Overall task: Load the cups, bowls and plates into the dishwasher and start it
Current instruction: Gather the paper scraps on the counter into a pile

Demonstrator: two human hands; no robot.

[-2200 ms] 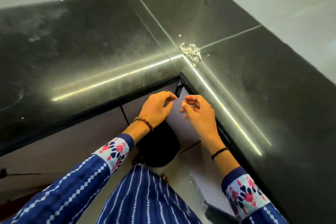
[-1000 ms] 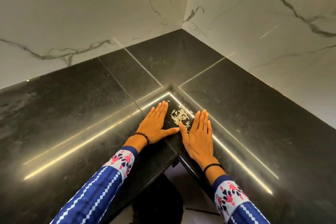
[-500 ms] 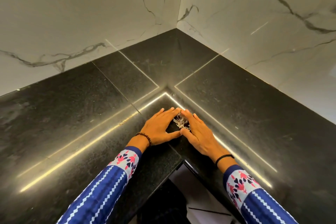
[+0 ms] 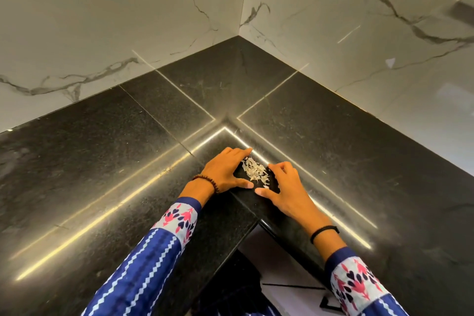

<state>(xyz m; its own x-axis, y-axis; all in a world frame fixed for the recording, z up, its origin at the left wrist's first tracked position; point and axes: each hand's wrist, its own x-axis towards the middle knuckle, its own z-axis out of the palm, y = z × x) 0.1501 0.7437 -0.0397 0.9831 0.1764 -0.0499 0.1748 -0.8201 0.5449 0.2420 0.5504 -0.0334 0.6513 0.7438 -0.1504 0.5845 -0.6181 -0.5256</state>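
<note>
No cup, bowl, plate or dishwasher is in view. A small heap of pale scraps (image 4: pixel 254 170) lies on the black stone counter (image 4: pixel 102 161) near its inner corner edge. My left hand (image 4: pixel 225 172) rests flat on the counter just left of the heap, fingers curved around it. My right hand (image 4: pixel 284 187) lies on the counter to the right, fingers bent and thumb stretched toward the left thumb. Both hands ring the scraps and touch them at the sides; neither grips anything.
White marble-look walls (image 4: pixel 128 20) meet in a corner behind the L-shaped counter. The counter's front edge (image 4: pixel 256 223) forms an inner corner right below my wrists, with floor and a dark shape beneath.
Earlier my hands were below the counter edge, then flat on top beside the scraps. Since then they closed in around the heap and have spread slightly, showing more of it.
</note>
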